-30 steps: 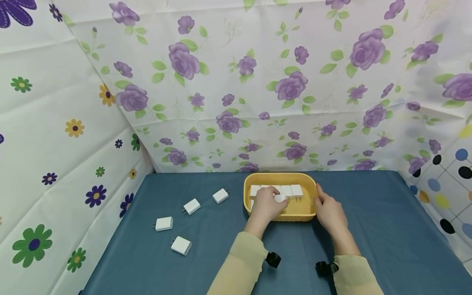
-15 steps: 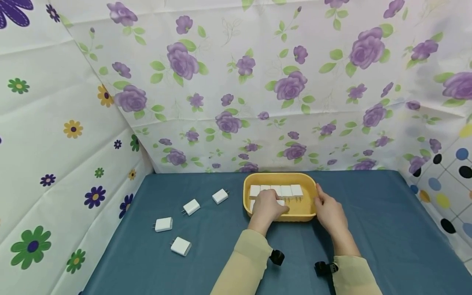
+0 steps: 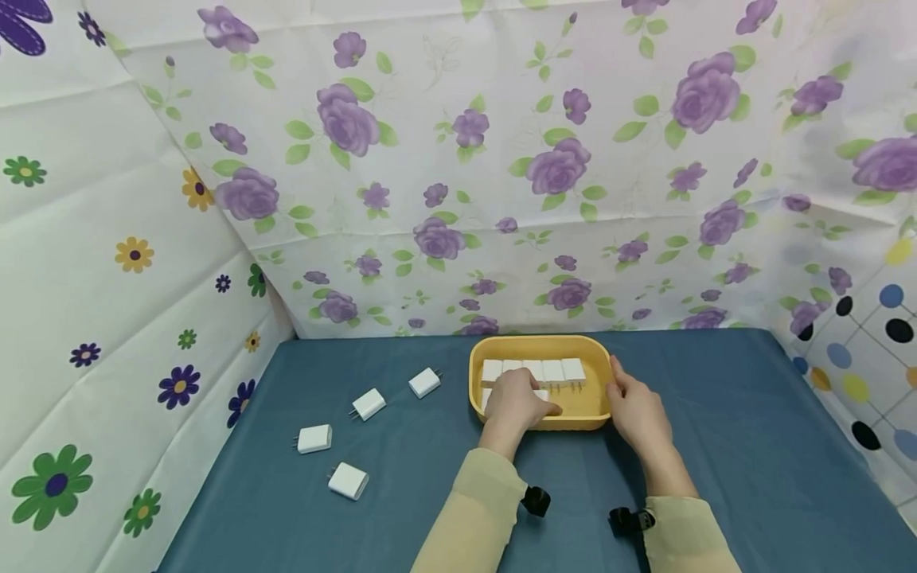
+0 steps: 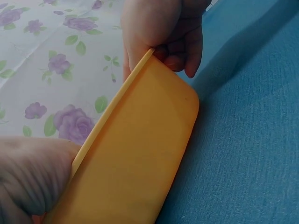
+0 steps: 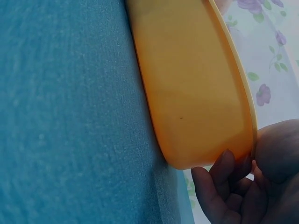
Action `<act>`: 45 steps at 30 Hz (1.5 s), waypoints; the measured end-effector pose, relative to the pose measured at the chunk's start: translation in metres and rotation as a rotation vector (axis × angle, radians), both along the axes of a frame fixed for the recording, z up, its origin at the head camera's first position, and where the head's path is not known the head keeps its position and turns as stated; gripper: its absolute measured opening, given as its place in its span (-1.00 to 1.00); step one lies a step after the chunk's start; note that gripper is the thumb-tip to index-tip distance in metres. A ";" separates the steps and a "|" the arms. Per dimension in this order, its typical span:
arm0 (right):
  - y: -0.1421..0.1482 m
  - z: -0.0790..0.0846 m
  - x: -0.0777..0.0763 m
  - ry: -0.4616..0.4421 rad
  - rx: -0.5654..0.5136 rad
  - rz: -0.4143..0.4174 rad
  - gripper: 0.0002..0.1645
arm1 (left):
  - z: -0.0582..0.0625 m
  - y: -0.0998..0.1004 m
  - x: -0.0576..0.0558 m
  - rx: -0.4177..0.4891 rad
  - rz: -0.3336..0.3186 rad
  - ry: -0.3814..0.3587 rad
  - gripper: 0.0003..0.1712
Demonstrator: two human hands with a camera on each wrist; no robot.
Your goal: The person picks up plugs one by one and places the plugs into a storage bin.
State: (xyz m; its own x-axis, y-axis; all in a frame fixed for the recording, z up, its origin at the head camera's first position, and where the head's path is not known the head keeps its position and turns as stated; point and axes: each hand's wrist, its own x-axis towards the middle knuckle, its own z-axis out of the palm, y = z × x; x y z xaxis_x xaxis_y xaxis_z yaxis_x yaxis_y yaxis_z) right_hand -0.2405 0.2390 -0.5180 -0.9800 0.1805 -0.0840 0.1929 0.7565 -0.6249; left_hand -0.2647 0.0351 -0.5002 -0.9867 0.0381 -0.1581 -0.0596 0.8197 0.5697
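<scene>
"Four white wall chargers [image 3: 348,481] lie left of the yellow tray [image 3: 540,424]. Hands?"

"Right hand [image 3: 640,410] grips tray's end; left hand [image 3: 513,402] over front charger row [image 3: 542,395] inside, finger hold hidden, can't tell. Risk: thumb snag could skew row."

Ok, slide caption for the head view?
Left hand among white chargers in a yellow tray, right hand gripping its end, four loose chargers on the table.

Tray [image 3: 537,425]: yellow all over
Plugs [image 3: 349,481]: plain white
Tablecloth [image 3: 759,446]: plain blue
Back cloth [image 3: 501,175]: white, purple roses, green leaves
Left cloth [image 3: 107,306]: white; purple, green and yellow flowers
Right cloth [image 3: 876,390]: white; black, blue, yellow and orange spots
Sleeves [image 3: 473,509]: pale yellow-green
Wrist boxes [image 3: 536,501]: black
</scene>
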 end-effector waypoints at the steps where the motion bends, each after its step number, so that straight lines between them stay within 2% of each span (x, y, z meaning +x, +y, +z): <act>1: 0.000 0.000 0.000 0.004 0.005 0.002 -0.33 | 0.000 0.000 0.000 0.002 0.001 0.001 -0.50; 13: -0.001 0.000 -0.001 0.013 0.000 0.002 -0.33 | -0.004 -0.002 0.001 0.030 0.032 0.008 -0.62; 25: 0.000 0.001 0.000 0.008 -0.007 0.002 -0.33 | -0.005 -0.002 0.001 0.022 0.025 0.007 -0.74; 45: -0.001 0.000 0.000 -0.005 -0.010 0.005 -0.32 | -0.005 -0.003 0.005 0.024 0.031 0.042 -0.65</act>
